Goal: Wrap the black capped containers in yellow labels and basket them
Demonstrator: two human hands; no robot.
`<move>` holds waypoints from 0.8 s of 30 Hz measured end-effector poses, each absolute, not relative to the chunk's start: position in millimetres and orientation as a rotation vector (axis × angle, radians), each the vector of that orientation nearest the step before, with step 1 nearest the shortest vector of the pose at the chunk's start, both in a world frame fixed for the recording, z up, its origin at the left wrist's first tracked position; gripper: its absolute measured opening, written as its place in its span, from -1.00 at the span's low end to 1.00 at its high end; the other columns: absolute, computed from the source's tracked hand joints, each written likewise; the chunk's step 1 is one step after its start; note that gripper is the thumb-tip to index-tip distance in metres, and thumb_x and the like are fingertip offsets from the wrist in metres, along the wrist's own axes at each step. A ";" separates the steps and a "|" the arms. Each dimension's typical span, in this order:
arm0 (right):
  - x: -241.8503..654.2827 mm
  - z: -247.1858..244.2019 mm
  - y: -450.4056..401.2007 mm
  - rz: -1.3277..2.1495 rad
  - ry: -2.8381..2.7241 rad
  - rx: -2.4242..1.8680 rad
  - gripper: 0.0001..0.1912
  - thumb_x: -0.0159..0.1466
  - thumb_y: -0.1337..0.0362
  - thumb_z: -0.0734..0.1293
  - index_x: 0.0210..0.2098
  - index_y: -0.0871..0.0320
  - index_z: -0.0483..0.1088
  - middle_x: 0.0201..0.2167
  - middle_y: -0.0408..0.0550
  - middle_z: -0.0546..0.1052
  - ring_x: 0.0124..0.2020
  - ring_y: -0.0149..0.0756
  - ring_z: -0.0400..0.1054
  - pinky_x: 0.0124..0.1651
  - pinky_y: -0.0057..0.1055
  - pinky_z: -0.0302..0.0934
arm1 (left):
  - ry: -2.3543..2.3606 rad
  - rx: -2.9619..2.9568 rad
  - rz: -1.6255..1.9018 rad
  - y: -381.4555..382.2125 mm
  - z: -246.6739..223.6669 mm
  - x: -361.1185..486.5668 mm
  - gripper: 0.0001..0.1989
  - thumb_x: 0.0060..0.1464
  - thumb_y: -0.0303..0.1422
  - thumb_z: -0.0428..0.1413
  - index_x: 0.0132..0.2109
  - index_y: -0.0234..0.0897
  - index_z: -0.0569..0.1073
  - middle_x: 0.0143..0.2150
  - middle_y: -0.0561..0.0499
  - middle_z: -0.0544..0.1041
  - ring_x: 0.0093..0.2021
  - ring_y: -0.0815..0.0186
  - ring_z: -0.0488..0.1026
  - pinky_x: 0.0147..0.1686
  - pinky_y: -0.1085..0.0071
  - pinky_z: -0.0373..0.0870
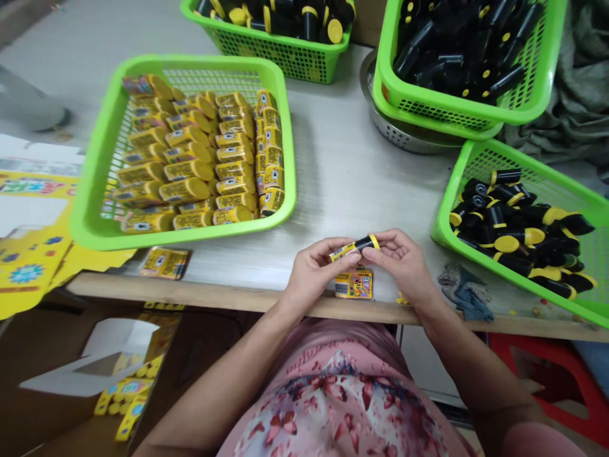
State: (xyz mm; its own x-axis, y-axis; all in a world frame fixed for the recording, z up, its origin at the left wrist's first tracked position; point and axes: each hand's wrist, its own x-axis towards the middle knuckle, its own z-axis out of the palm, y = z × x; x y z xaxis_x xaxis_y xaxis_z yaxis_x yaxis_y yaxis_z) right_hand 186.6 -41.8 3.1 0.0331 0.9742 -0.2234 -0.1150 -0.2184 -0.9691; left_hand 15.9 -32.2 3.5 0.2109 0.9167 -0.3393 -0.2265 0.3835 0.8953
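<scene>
My left hand point(314, 263) pinches a printed yellow label sleeve point(341, 252) between thumb and fingers. My right hand point(399, 257) grips a small black bottle point(364, 243) with a yellow cap, lying on its side in the air. The bottle's far end meets the sleeve; how deep it sits inside, I cannot tell. Just below my hands, a stack of flat printed sleeves point(354, 285) lies at the table's front edge. To the left, a green basket point(183, 240) holds rows of bottles dressed in yellow sleeves point(188, 189).
On the right, a green basket point(440, 219) holds loose black bottles with yellow caps. More baskets point(280, 54) of black bottles stand at the back, one over a metal colander point(404, 138). A crumpled rag point(469, 295) and another sleeve stack point(165, 263) lie near the wooden edge.
</scene>
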 end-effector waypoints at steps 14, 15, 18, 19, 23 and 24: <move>186.1 2.5 -43.4 1.384 -0.950 -1.271 -0.60 0.02 0.07 0.58 -0.24 0.08 0.44 -0.32 -0.16 0.58 -0.30 -0.36 0.49 -0.22 -0.39 0.47 | 1.062 0.785 1.058 -32.7 -2.7 15.8 -0.62 -0.32 -0.32 0.49 -0.24 -0.24 0.67 -0.31 0.03 0.67 -0.32 0.35 0.54 -0.20 0.44 0.49; 186.7 2.4 -43.4 1.390 -0.947 -1.265 -0.60 0.02 0.08 0.58 -0.25 0.08 0.44 -0.33 -0.17 0.57 -0.31 -0.37 0.49 -0.23 -0.40 0.47 | 1.056 0.781 1.057 -32.7 -2.8 15.5 -0.62 -0.32 -0.33 0.49 -0.24 -0.23 0.67 -0.31 0.04 0.67 -0.33 0.36 0.54 -0.21 0.45 0.48; 188.4 0.9 -43.3 1.431 -0.932 -1.246 -0.60 0.03 0.07 0.58 -0.25 0.08 0.43 -0.34 -0.18 0.57 -0.31 -0.39 0.49 -0.22 -0.41 0.47 | 1.045 0.775 1.055 -33.0 -3.1 15.1 -0.63 -0.33 -0.35 0.49 -0.25 -0.22 0.67 -0.33 0.05 0.67 -0.34 0.38 0.53 -0.22 0.47 0.48; 188.9 0.1 -43.2 1.451 -0.920 -1.242 -0.59 0.03 0.07 0.57 -0.24 0.08 0.43 -0.33 -0.18 0.57 -0.29 -0.38 0.49 -0.20 -0.40 0.47 | 1.044 0.774 1.053 -33.1 -3.2 15.1 -0.64 -0.32 -0.35 0.48 -0.26 -0.22 0.67 -0.33 0.06 0.67 -0.34 0.39 0.53 -0.23 0.48 0.48; 188.7 -2.8 -42.8 1.479 -0.899 -1.241 -0.58 0.03 0.04 0.57 -0.24 0.08 0.42 -0.32 -0.17 0.57 -0.28 -0.36 0.50 -0.17 -0.34 0.48 | 1.048 0.780 1.051 -33.2 -2.5 16.2 -0.67 -0.29 -0.35 0.47 -0.26 -0.22 0.67 -0.33 0.07 0.67 -0.34 0.40 0.53 -0.22 0.49 0.48; 188.1 -3.1 -42.7 1.453 -0.921 -1.245 -0.58 0.03 0.06 0.57 -0.24 0.08 0.42 -0.32 -0.18 0.58 -0.28 -0.37 0.50 -0.17 -0.36 0.48 | 1.051 0.783 1.057 -33.0 -2.1 16.7 -0.66 -0.30 -0.35 0.48 -0.27 -0.22 0.67 -0.32 0.07 0.67 -0.33 0.39 0.53 -0.21 0.48 0.49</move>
State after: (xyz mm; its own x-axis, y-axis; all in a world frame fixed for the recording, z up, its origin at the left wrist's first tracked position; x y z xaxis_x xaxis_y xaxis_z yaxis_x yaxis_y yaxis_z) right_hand 188.1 -42.7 -3.1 -0.0011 0.9702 -0.2424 -0.1946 -0.2379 -0.9516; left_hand 16.7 -33.0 -2.1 0.1275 0.9468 -0.2955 -0.3006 0.3208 0.8982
